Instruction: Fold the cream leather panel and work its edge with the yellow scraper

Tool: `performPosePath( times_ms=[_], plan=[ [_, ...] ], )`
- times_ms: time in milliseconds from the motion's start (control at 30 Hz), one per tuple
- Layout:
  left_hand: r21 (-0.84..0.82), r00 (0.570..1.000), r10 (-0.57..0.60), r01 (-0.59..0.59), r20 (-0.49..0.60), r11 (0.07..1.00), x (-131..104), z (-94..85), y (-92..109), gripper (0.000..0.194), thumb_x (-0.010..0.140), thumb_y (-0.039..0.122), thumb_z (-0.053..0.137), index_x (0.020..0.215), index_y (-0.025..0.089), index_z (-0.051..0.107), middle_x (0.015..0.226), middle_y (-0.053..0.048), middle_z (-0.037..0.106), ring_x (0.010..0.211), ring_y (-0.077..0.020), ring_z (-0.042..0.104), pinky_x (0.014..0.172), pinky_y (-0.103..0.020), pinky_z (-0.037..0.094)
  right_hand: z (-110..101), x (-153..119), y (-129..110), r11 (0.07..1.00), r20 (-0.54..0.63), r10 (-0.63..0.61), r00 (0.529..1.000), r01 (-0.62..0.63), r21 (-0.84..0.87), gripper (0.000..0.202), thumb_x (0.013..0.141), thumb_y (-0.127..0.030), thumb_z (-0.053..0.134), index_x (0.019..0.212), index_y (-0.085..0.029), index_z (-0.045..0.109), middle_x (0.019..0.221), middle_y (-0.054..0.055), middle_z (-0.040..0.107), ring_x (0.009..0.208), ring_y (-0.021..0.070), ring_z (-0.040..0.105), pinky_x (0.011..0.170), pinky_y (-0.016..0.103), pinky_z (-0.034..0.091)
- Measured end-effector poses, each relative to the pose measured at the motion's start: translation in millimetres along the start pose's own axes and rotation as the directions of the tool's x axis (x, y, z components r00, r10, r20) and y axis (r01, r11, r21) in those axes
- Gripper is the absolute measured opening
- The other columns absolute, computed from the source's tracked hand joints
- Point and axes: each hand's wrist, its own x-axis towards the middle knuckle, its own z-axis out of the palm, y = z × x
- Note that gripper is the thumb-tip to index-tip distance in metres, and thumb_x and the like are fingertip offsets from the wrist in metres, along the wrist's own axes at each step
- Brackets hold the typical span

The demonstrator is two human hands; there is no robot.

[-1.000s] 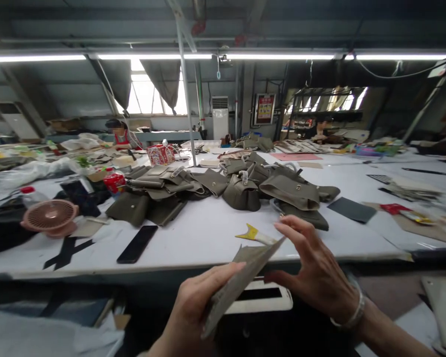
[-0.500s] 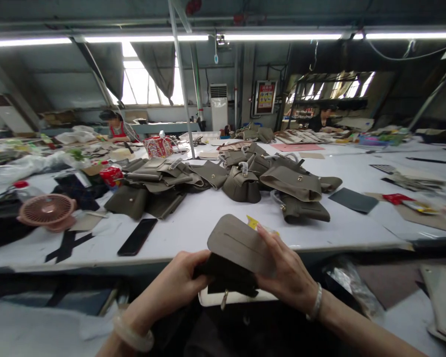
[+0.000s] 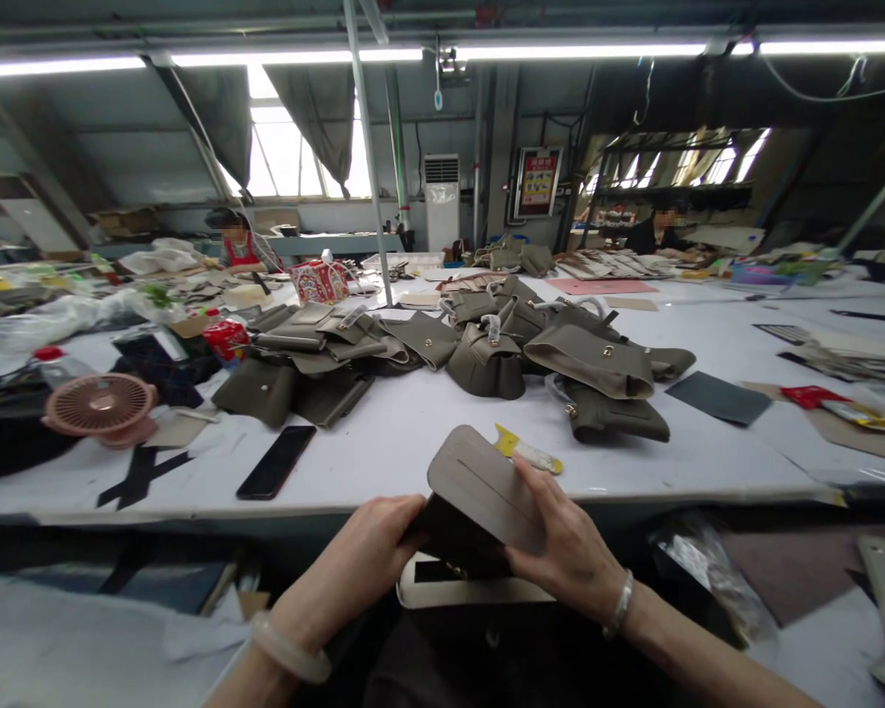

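A flat taupe leather panel with a rounded top (image 3: 485, 487) is held upright just in front of the near edge of the long white worktable (image 3: 428, 442), with a darker piece behind it. The left hand (image 3: 365, 556) grips the lower left side, fingers closed on the dark backing; the right hand (image 3: 571, 546) clasps the right edge, thumb laid across the face.

The room is a workshop under strip lights, with grey walls and curtained windows.

Against half a second ago, the panel sits slightly right and a little lower; both grips are unchanged.

Beyond it lie a yellow-handled scraper (image 3: 527, 452), a black phone (image 3: 275, 461), a pink desk fan (image 3: 101, 408) and a heap of olive leather bags (image 3: 487, 359). A white tray (image 3: 457, 588) sits directly beneath the hands, partly covered by them.
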Motion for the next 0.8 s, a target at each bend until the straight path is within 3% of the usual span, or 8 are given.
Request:
performPosePath(
  times_ms=[100, 200, 333, 500, 600, 667, 700, 800],
  plan=[
    [-0.016, 0.999, -0.004, 0.003, -0.042, 1.000, 2.5, 29.3, -17.6, 0.022, 0.078, 0.010, 0.058, 0.091, 0.024, 0.070, 0.094, -0.003, 0.069, 0.091, -0.0211, 0.063, 0.084, -0.030, 0.046, -4.0, -9.8, 9.5, 0.993, 0.086, 0.054, 0.995, -0.044, -0.108, 0.099, 0.073, -0.023, 0.069, 0.156, -0.027, 0.014, 0.134, 0.011, 0.044, 0.115, 0.0287, 0.055, 0.096, 0.044, 0.054],
    [-0.007, 0.990, -0.062, 0.061, -0.124, 0.998, -0.5, 56.0, -36.2, 0.020, 0.073, 0.009, 0.064, 0.086, 0.023, 0.070, 0.101, -0.006, 0.066, 0.100, -0.0243, 0.059, 0.092, -0.036, 0.045, -14.3, -17.1, 18.8, 0.971, 0.157, -0.008, 0.988, 0.045, -0.235, 0.101, 0.074, -0.017, 0.065, 0.157, -0.028, 0.008, 0.127, 0.011, 0.049, 0.113, 0.0295, 0.053, 0.099, 0.050, 0.049],
    [-0.054, 0.959, -0.159, 0.150, -0.233, 0.987, -12.2, 77.0, -52.9, 0.018, 0.074, 0.012, 0.068, 0.088, 0.023, 0.070, 0.117, -0.008, 0.061, 0.113, -0.0253, 0.055, 0.100, -0.040, 0.044, -19.6, -15.3, 23.2, 0.956, 0.217, -0.063, 0.974, 0.121, -0.266, 0.106, 0.075, -0.018, 0.063, 0.157, -0.023, -0.005, 0.126, 0.013, 0.055, 0.112, 0.0314, 0.054, 0.098, 0.054, 0.048],
    [-0.114, 0.948, -0.188, 0.164, -0.256, 0.980, -24.9, 87.4, -56.2, 0.016, 0.079, 0.015, 0.062, 0.081, 0.026, 0.074, 0.136, -0.007, 0.056, 0.128, -0.0291, 0.048, 0.115, -0.051, 0.030, -3.2, -5.3, 16.0, 0.948, 0.400, -0.146, 0.905, 0.244, -0.204, 0.088, 0.071, -0.014, 0.057, 0.152, -0.024, 0.027, 0.139, 0.011, 0.051, 0.120, 0.0311, 0.051, 0.103, 0.052, 0.045],
    [-0.283, 0.903, -0.257, 0.161, -0.345, 0.946, -36.9, 91.8, -66.5, 0.015, 0.083, 0.019, 0.058, 0.086, 0.025, 0.071, 0.141, -0.008, 0.052, 0.130, -0.0280, 0.048, 0.114, -0.047, 0.032, 4.6, -3.6, 16.5, 0.962, 0.461, -0.094, 0.883, 0.199, -0.186, 0.084, 0.067, -0.014, 0.056, 0.148, -0.025, 0.038, 0.148, 0.010, 0.043, 0.129, 0.0307, 0.047, 0.107, 0.047, 0.044],
    [-0.495, 0.829, -0.405, 0.184, -0.387, 0.849, -47.6, 98.6, -81.8, 0.014, 0.085, 0.031, 0.061, 0.096, 0.025, 0.068, 0.143, -0.008, 0.051, 0.133, -0.0273, 0.046, 0.113, -0.044, 0.033, 5.9, -2.4, 18.5, 0.974, 0.492, -0.051, 0.869, 0.153, -0.170, 0.086, 0.066, -0.015, 0.057, 0.149, -0.027, 0.038, 0.152, 0.008, 0.039, 0.135, 0.0304, 0.042, 0.111, 0.047, 0.040],
    [-0.624, 0.784, -0.502, 0.195, -0.364, 0.757, -52.6, 103.9, -90.6, 0.024, 0.084, 0.040, 0.064, 0.103, 0.026, 0.067, 0.144, -0.008, 0.050, 0.135, -0.0277, 0.044, 0.115, -0.045, 0.031, 5.7, -1.1, 18.9, 0.978, 0.517, -0.038, 0.855, 0.137, -0.155, 0.088, 0.066, -0.016, 0.058, 0.150, -0.028, 0.036, 0.151, 0.008, 0.040, 0.136, 0.0303, 0.041, 0.112, 0.048, 0.038],
    [-0.882, 0.676, -0.717, 0.222, -0.167, 0.415, -60.6, 125.9, -110.6, 0.055, 0.082, 0.063, 0.059, 0.125, 0.028, 0.060, 0.147, -0.009, 0.049, 0.141, -0.0327, 0.036, 0.114, -0.055, 0.029, 2.7, 6.3, 14.8, 0.987, 0.624, -0.059, 0.779, 0.139, -0.080, 0.092, 0.065, -0.018, 0.062, 0.152, -0.031, 0.034, 0.147, 0.007, 0.048, 0.129, 0.0314, 0.049, 0.111, 0.051, 0.038]
  ],
)
